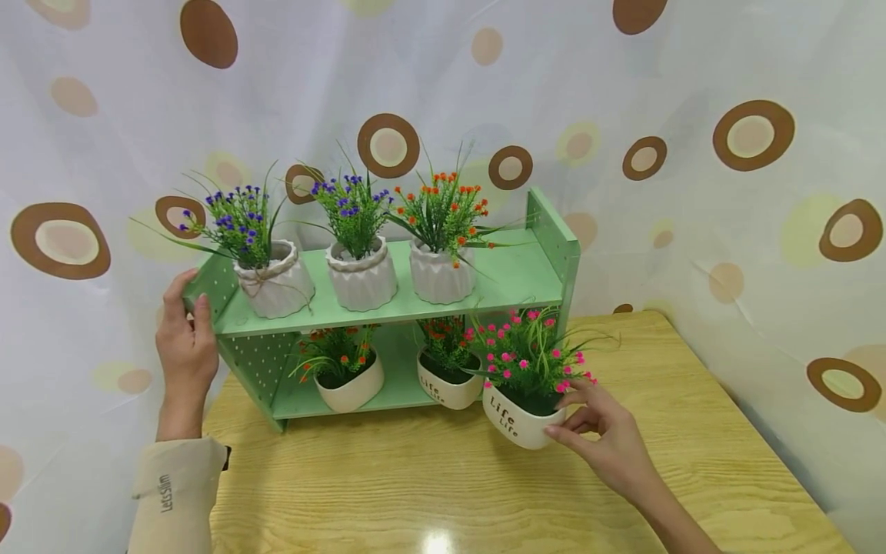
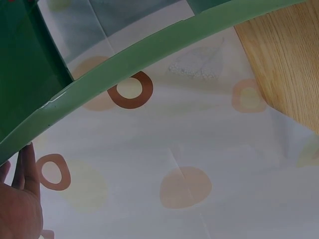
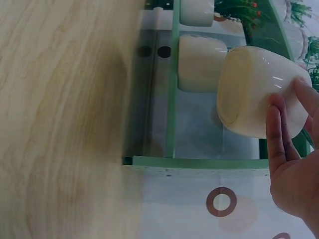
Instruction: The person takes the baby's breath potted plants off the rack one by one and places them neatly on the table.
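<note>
My right hand [image 1: 605, 438] pinches the rim and side of a cream pot [image 1: 522, 422] with pink flowers [image 1: 524, 364] and "Life" lettering. In the right wrist view this cream pot [image 3: 261, 92] is tilted and held off the table, before the lower shelf's right part. A two-tier green shelf [image 1: 515, 265] stands on the table. My left hand [image 1: 188, 342] grips the top of its left side panel, thumb in front; in the left wrist view the left hand [image 2: 20, 209] meets the green edge [image 2: 149, 56].
On the upper tier stand three white pots: two purple-flowered, left [image 1: 277, 285] and middle [image 1: 361, 277], and one orange-flowered pot [image 1: 443, 275]. Two cream pots, left [image 1: 351, 385] and right [image 1: 450, 388], sit on the lower tier. A wooden table [image 1: 360, 492] lies beneath; a patterned curtain [image 1: 443, 69] hangs behind.
</note>
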`<control>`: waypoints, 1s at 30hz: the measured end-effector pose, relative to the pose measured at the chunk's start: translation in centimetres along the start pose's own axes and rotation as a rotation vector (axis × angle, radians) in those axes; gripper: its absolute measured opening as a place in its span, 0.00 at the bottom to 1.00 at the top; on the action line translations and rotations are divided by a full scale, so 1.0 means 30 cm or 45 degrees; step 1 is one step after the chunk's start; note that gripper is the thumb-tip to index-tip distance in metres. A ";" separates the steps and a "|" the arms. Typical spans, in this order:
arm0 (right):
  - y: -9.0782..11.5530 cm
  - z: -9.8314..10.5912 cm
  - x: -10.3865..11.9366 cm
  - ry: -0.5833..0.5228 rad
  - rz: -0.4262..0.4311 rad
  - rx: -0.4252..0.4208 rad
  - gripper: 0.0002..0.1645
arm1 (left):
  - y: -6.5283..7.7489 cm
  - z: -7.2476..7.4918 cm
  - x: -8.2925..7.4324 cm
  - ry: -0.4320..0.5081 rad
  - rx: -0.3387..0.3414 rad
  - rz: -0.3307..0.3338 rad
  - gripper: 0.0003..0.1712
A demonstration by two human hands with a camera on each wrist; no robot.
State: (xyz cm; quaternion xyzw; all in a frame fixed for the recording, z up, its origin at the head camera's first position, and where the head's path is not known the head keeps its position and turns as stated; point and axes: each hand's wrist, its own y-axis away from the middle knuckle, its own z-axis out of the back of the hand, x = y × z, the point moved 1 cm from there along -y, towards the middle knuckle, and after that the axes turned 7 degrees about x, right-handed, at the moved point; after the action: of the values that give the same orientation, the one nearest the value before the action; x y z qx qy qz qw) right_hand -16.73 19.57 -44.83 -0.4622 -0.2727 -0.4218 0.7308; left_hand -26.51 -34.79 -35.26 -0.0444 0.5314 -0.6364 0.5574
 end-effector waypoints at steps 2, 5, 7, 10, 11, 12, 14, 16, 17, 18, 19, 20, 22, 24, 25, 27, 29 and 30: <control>0.002 -0.004 -0.017 -0.008 -0.010 0.017 0.29 | 0.000 -0.001 0.001 0.004 0.004 0.001 0.24; 0.006 -0.010 -0.037 -0.024 -0.024 0.028 0.27 | 0.000 -0.002 0.003 0.015 0.006 0.000 0.24; 0.007 -0.014 -0.049 -0.030 -0.036 0.038 0.23 | 0.000 -0.002 0.002 0.019 0.005 -0.003 0.24; 0.009 -0.018 -0.061 -0.047 -0.048 0.048 0.21 | -0.001 -0.001 0.003 0.019 0.002 -0.008 0.24; 0.011 -0.018 -0.066 -0.049 -0.052 0.053 0.19 | -0.001 0.000 0.004 0.019 0.001 -0.009 0.24; 0.012 -0.017 -0.072 -0.051 -0.060 0.059 0.19 | -0.001 0.000 0.004 0.019 0.001 -0.010 0.24; 0.018 -0.012 -0.084 -0.043 -0.078 0.063 0.17 | -0.001 0.001 0.005 0.018 0.000 -0.011 0.24; 0.024 -0.005 -0.095 -0.030 -0.104 0.063 0.16 | -0.001 0.001 0.005 0.019 -0.001 -0.013 0.24; 0.027 0.000 -0.099 -0.019 -0.115 0.060 0.17 | -0.001 0.001 0.005 0.019 -0.002 -0.013 0.24; 0.029 0.005 -0.103 -0.011 -0.127 0.057 0.17 | -0.001 0.002 0.005 0.018 -0.003 -0.015 0.24; 0.033 0.010 -0.106 -0.002 -0.138 0.053 0.17 | -0.001 0.002 0.005 0.019 -0.003 -0.017 0.24; 0.036 0.017 -0.107 0.003 -0.147 0.049 0.17 | -0.001 0.001 0.004 0.020 -0.005 -0.019 0.24; 0.042 0.032 -0.109 0.019 -0.157 0.044 0.18 | -0.001 0.002 0.004 0.018 -0.007 -0.022 0.23; 0.049 0.052 -0.111 0.037 -0.156 0.034 0.18 | 0.000 0.003 0.004 0.016 -0.008 -0.023 0.23; 0.053 0.062 -0.114 0.050 -0.157 0.028 0.19 | 0.000 0.003 0.004 0.012 -0.007 -0.021 0.23; 0.061 0.087 -0.120 0.080 -0.163 0.008 0.21 | -0.001 0.003 0.006 0.004 -0.002 -0.014 0.24; 0.069 0.113 -0.129 0.110 -0.183 -0.012 0.22 | -0.002 0.002 0.008 -0.003 0.003 -0.007 0.24; 0.073 0.127 -0.134 0.126 -0.194 -0.020 0.23 | -0.001 0.002 0.009 -0.006 0.006 -0.002 0.24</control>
State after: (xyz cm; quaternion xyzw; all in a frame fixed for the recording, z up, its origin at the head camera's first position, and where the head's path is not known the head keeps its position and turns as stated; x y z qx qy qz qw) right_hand -16.86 24.97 -47.36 -0.4244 -0.2673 -0.5005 0.7056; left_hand -26.60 -35.05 -35.35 -0.0449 0.5287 -0.6379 0.5581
